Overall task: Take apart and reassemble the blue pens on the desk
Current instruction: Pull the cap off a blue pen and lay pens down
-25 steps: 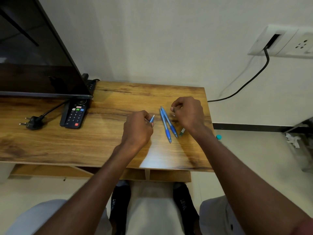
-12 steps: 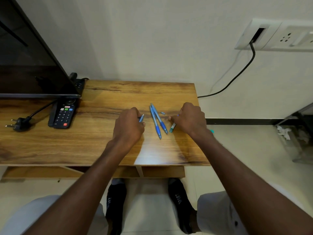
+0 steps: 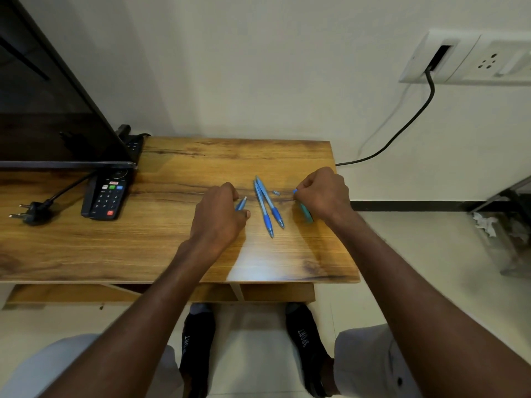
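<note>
Two whole blue pens [image 3: 267, 206] lie side by side on the wooden desk [image 3: 161, 242], tips toward me. My left hand [image 3: 219, 215] rests left of them, closed around a blue pen piece [image 3: 240, 203] whose end sticks out past the fingers. My right hand [image 3: 323, 193] is right of the pens, fingers pinched on a small blue part [image 3: 295, 191]; a thin refill seems to run from it, partly hidden. A teal pen barrel [image 3: 306, 213] lies under that hand. A tiny loose pen part [image 3: 276, 193] sits on the desk between the pens and my right hand.
A black TV remote [image 3: 106, 196] and a loose black plug [image 3: 30, 212] lie at the left, under the edge of a dark screen [image 3: 48, 110]. A black cable [image 3: 402, 130] runs from a wall socket [image 3: 439, 57] to the desk's right edge. My knees and black shoes show below.
My right hand has moved away from the pens to the right and now pinches a small blue part. A tiny part now lies bare on the desk. My left hand stays on its piece.
</note>
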Motion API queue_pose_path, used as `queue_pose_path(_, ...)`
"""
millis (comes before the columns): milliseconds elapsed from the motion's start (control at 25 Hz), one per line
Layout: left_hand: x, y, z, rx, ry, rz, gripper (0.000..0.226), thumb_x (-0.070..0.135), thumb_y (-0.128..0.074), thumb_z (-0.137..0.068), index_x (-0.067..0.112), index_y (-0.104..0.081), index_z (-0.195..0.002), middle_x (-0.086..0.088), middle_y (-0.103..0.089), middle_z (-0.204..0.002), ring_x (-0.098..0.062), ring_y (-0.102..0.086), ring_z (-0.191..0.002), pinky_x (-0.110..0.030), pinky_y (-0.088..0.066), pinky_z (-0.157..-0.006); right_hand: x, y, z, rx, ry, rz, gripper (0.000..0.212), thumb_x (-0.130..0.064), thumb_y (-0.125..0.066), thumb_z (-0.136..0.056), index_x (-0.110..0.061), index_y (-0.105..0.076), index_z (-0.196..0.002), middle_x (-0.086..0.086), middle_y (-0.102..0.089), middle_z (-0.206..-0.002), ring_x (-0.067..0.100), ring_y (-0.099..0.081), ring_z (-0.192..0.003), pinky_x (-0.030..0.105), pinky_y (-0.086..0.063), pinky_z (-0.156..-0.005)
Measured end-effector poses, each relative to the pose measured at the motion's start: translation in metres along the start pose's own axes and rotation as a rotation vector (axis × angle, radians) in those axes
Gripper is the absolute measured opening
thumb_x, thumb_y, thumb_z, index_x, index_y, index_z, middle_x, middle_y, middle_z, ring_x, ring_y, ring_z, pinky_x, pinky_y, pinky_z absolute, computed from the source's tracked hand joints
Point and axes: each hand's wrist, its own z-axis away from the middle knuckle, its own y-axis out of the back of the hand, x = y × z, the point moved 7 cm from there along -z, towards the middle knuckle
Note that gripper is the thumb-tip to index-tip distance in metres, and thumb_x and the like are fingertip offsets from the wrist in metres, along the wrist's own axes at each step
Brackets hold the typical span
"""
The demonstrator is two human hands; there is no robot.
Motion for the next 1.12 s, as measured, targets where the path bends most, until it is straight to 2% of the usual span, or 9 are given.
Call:
queue_pose_path(120,0.001,0.006,0.001,0.035,-0.013,0.035,0.041,0.035,-0.078,-0.093,0.016,-0.063,-0.126,-0.002,-0.063,-0.116,-0.011,-0.053,-0.096,-0.028,-0.040,-0.074,-0.005,-0.002,0.006,-0.055,-0.023,-0.245,0.006,-0.014,-0.072,-0.096,-0.015,-0.078,-0.097,-0.001,-0.074,-0.096,0.015,-0.071,-0.088,0.035,-0.063,-0.076)
queue_pose_path(240,0.009,0.021,-0.001,0.140,-0.061,0.149,0.033,0.039,-0.070,-0.099,0.019,-0.066,-0.125,0.004,-0.061,-0.110,-0.010,-0.058,-0.094,-0.026,-0.040,-0.071,-0.016,-0.010,0.015,-0.267,-0.158,-0.738,0.013,-0.003,-0.067,-0.098,-0.005,-0.076,-0.108,0.016,-0.078,-0.098,0.021,-0.078,-0.083,0.031,-0.065,-0.071)
queue_pose_path(320,0.014,0.029,-0.003,0.163,-0.063,0.343,0.019,0.036,-0.068,-0.101,0.023,-0.071,-0.115,0.007,-0.067,-0.100,-0.007,-0.060,-0.086,-0.023,-0.042,-0.068,-0.025,-0.016,0.020,-0.376,-0.175,-0.852,0.016,-0.001,-0.066,-0.099,-0.002,-0.075,-0.112,0.019,-0.078,-0.099,0.023,-0.077,-0.086,0.033,-0.065,-0.077)
queue_pose_path(440,0.015,0.026,-0.006,0.069,-0.005,0.693,0.015,0.033,-0.070,-0.100,0.020,-0.079,-0.102,0.008,-0.075,-0.091,0.000,-0.065,-0.083,-0.017,-0.049,-0.071,-0.035,-0.025,0.026,-0.458,-0.104,-0.863,0.015,0.000,-0.068,-0.098,-0.003,-0.077,-0.111,0.017,-0.080,-0.101,0.022,-0.077,-0.087,0.032,-0.065,-0.078)
queue_pose_path(560,0.013,0.022,-0.006,-0.003,0.063,0.869,0.016,0.029,-0.074,-0.097,0.015,-0.079,-0.094,0.005,-0.077,-0.084,0.002,-0.066,-0.073,-0.013,-0.050,-0.064,-0.043,-0.030,0.027,-0.463,-0.033,-0.881,0.019,-0.001,-0.073,-0.095,0.000,-0.077,-0.113,0.017,-0.080,-0.103,0.022,-0.078,-0.089,0.030,-0.065,-0.078)
queue_pose_path(680,0.006,0.023,-0.007,0.010,0.128,0.951,0.013,0.023,-0.078,-0.094,0.010,-0.078,-0.094,-0.005,-0.075,-0.081,-0.008,-0.067,-0.072,-0.020,-0.053,-0.062,-0.049,-0.031,0.030,-0.452,0.002,-0.898,0.020,0.001,-0.077,-0.090,0.003,-0.077,-0.111,0.017,-0.080,-0.096,0.020,-0.077,-0.083,0.030,-0.064,-0.080)
queue_pose_path(840,-0.001,0.020,-0.007,-0.023,0.210,1.034,0.011,0.020,-0.077,-0.095,0.010,-0.076,-0.091,-0.009,-0.079,-0.086,-0.019,-0.077,-0.082,-0.032,-0.060,-0.072,-0.053,-0.030,0.035,-0.400,0.038,-0.819,0.013,0.002,-0.080,-0.087,0.003,-0.078,-0.101,0.014,-0.079,-0.083,0.017,-0.077,-0.074,0.029,-0.065,-0.075)
queue_pose_path(920,-0.001,0.019,-0.005,-0.051,0.228,1.053,0.009,0.018,-0.076,-0.095,0.010,-0.076,-0.092,-0.009,-0.081,-0.089,-0.022,-0.079,-0.088,-0.036,-0.061,-0.075,-0.053,-0.030,0.035,-0.393,0.036,-0.801,0.014,0.003,-0.079,-0.088,0.005,-0.077,-0.101,0.015,-0.080,-0.085,0.018,-0.078,-0.076,0.030,-0.065,-0.076)
queue_pose_path(1120,-0.001,0.021,-0.003,-0.074,0.240,1.042,0.013,0.016,-0.075,-0.096,0.004,-0.076,-0.097,-0.009,-0.081,-0.090,-0.019,-0.079,-0.086,-0.038,-0.062,-0.079,-0.053,-0.026,0.036,-0.425,0.033,-0.766,0.015,0.003,-0.078,-0.089,0.006,-0.076,-0.104,0.017,-0.081,-0.093,0.021,-0.079,-0.080,0.032,-0.065,-0.079)
